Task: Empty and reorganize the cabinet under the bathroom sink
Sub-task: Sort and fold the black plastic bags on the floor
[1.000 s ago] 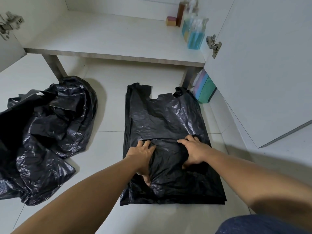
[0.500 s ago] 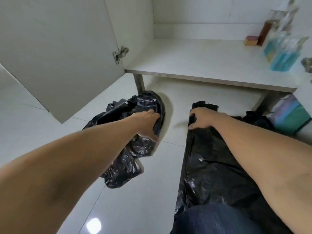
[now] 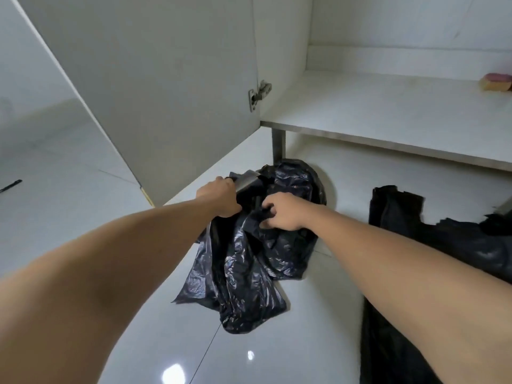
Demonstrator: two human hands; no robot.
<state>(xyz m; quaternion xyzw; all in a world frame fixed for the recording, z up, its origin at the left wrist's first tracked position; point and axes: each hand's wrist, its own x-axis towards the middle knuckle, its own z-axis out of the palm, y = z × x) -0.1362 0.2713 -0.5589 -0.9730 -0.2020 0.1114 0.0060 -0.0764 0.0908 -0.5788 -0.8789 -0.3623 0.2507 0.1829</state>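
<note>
A crumpled black plastic bag [image 3: 249, 273] lies in a heap on the white tiled floor in front of the open cabinet. My left hand [image 3: 220, 199] grips its upper left edge, fingers closed on the plastic. My right hand [image 3: 282, 212] pinches a fold of the same bag a little to the right. A second black bag [image 3: 432, 245], flattened, lies on the floor at the right, partly under my right forearm.
The cabinet's bare white shelf [image 3: 388, 117] stands on a metal leg [image 3: 278, 145]. A pink and yellow sponge [image 3: 496, 82] sits at its far right. The open left door [image 3: 155, 92] stands close beside my left hand. A thin dark object [image 3: 11, 185] lies on the floor far left.
My view swung left. My right hand left the flattened bag and moved over to the crumpled bag, where both hands now hold the plastic. The bottles at the right went out of view.
</note>
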